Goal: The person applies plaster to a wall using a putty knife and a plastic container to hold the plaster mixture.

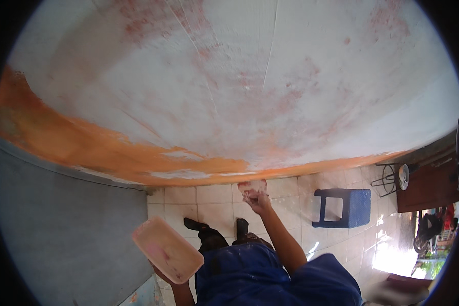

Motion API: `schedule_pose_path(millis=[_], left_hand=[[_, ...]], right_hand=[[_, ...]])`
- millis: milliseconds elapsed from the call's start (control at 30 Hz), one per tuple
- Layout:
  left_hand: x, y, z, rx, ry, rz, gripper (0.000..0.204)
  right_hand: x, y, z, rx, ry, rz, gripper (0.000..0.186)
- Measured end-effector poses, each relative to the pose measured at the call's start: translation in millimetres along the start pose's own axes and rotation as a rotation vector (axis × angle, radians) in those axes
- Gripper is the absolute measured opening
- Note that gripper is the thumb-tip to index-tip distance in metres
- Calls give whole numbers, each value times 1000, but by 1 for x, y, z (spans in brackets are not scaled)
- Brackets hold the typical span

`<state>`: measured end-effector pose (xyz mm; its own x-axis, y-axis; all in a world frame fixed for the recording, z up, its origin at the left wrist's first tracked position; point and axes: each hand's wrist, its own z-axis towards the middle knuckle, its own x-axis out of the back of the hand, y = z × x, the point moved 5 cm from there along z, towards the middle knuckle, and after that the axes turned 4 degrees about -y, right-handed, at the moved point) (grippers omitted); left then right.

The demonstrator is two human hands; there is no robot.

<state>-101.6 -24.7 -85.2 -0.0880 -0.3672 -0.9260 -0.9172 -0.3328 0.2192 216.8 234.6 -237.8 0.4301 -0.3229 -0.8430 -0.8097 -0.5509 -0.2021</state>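
Note:
My left hand [160, 273] is wrapped round the side of a pale pink rectangular plastic tub [160, 242], mostly hidden beneath it. Some pink residue streaks the tub's inside. Held out ahead of me, my right hand [260, 204] is closed on a flat putty scraper [252, 188] smeared with white and reddish filler. The scraper is near the foot of the wall [229, 112]; I cannot tell whether it touches. White filler with reddish patches covers most of that wall, and an orange band [112, 158] shows along its lower part.
A blue plastic stool [358, 208] stands on the tiled floor [217, 196] to my right. Beyond it are a black wire stand [387, 178] and a brown wooden panel [428, 186]. A motorbike [427, 230] shows in the bright opening. A grey wall [76, 224] closes the left side.

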Motion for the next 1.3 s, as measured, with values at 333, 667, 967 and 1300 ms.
schedule_pose_path(millis=[333, 667, 967, 1300], left_hand=[[17, 18, -6, -105, 41, 131, 76], [-20, -7, 3, -73, 24, 97, 80], [-48, -14, 6, -10, -59, 39, 83], [19, 17, -2, -74, -21, 74, 65]], right_hand=[[-131, -46, 12, 256, 139, -231, 15], [-177, -24, -132, 183, 175, -269, 37], [-62, -39, 25, 265, 101, -395, 23], [-224, -32, -122, 357, 146, -321, 20]])
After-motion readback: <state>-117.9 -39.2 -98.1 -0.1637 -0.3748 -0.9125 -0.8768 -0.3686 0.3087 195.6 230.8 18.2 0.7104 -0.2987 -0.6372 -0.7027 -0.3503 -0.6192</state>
